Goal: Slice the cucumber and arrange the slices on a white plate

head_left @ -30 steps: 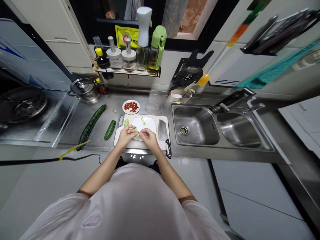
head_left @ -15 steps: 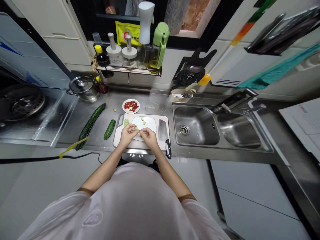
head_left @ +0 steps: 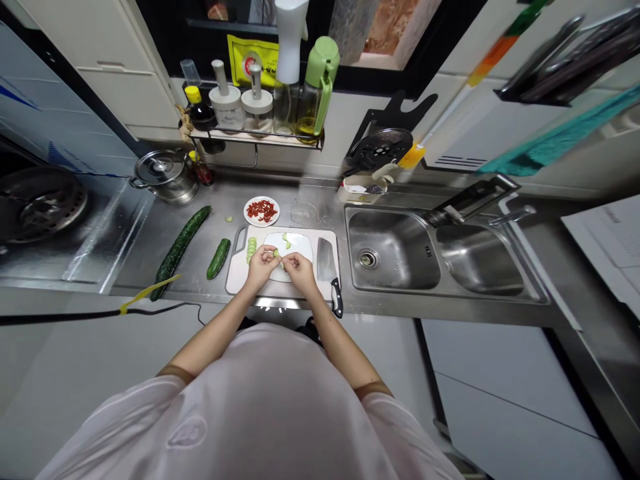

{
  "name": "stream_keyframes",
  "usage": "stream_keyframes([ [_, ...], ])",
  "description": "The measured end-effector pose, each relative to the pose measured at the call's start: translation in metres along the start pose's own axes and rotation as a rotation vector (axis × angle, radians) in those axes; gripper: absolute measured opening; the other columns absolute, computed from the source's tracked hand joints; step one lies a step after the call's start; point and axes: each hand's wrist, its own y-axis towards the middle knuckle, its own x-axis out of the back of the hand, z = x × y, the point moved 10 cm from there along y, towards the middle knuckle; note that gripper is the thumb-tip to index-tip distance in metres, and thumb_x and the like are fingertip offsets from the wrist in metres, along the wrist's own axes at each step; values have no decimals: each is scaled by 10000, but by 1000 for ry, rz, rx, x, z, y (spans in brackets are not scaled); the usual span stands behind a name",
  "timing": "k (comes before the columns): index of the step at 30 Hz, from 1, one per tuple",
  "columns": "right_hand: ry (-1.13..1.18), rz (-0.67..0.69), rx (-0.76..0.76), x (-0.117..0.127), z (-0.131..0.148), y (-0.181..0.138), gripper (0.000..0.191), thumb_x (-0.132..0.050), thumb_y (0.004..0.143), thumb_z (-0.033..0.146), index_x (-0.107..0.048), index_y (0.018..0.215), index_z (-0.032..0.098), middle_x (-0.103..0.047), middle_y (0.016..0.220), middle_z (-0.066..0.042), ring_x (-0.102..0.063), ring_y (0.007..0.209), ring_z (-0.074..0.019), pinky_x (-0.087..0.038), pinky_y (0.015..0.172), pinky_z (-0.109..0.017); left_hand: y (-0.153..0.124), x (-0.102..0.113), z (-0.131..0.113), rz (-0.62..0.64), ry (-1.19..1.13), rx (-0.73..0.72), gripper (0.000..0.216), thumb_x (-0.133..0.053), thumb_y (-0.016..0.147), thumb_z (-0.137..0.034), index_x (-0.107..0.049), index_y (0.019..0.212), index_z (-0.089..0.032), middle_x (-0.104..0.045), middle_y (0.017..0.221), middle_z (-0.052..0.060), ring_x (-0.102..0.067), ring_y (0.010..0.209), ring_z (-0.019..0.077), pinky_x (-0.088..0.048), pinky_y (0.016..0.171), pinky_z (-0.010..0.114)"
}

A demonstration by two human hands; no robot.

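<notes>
My left hand (head_left: 260,265) and my right hand (head_left: 299,267) meet over a white plate (head_left: 300,243) that lies on a white cutting board (head_left: 235,277). The fingers of both hands are pinched together on a small green cucumber slice (head_left: 276,253). Two more slices (head_left: 286,238) lie on the plate, and a short row of slices (head_left: 251,247) sits on the board to the left. A cleaver (head_left: 329,267) rests on the board's right side, its black handle toward me.
A long cucumber (head_left: 181,242) and a short cucumber piece (head_left: 219,258) lie left of the board. A small dish of red chillies (head_left: 261,211) sits behind it. A steel pot (head_left: 163,175) stands far left, a double sink (head_left: 395,250) lies right, and a bottle rack (head_left: 260,137) hangs behind.
Both hands have moved a little farther from me over the plate, still pinched on the slice. The view has shifted slightly.
</notes>
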Motion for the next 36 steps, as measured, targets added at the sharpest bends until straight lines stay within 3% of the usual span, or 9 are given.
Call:
stream_keyframes([
  [5, -132, 6, 0, 6, -8, 13, 178, -523, 788, 347, -625, 795, 201, -638, 701, 4, -573, 648, -148, -451, 650, -256, 14, -4, 13, 16, 21, 34, 370, -736, 615, -265, -572, 937, -189, -571, 646, -42, -540, 599, 93, -413, 615, 214],
  [14, -496, 86, 107, 13, -11, 55, 210, -475, 851, 237, -672, 914, 199, -668, 828, -23, -580, 764, -165, -412, 724, -250, 55, 2, 30, -50, 153, -9, 200, -711, 616, -212, -591, 772, -178, -578, 660, -27, -517, 601, 87, -413, 636, 208],
  [25, -775, 187, 87, -2, -33, 95, 206, -489, 881, 187, -674, 969, 194, -672, 977, -72, -570, 901, -183, -373, 776, -251, 92, 5, 42, -96, 653, 4, 170, -687, 653, -210, -644, 817, -194, -627, 682, -14, -544, 639, 132, -379, 660, 239],
  [36, -891, 235, 59, -9, -42, 108, 253, -439, 919, 201, -673, 1014, 190, -662, 1022, -106, -564, 932, -210, -378, 768, -271, 112, 3, 45, -93, 854, 34, 90, -670, 675, -203, -650, 761, -187, -654, 714, 29, -551, 661, 161, -363, 660, 264],
])
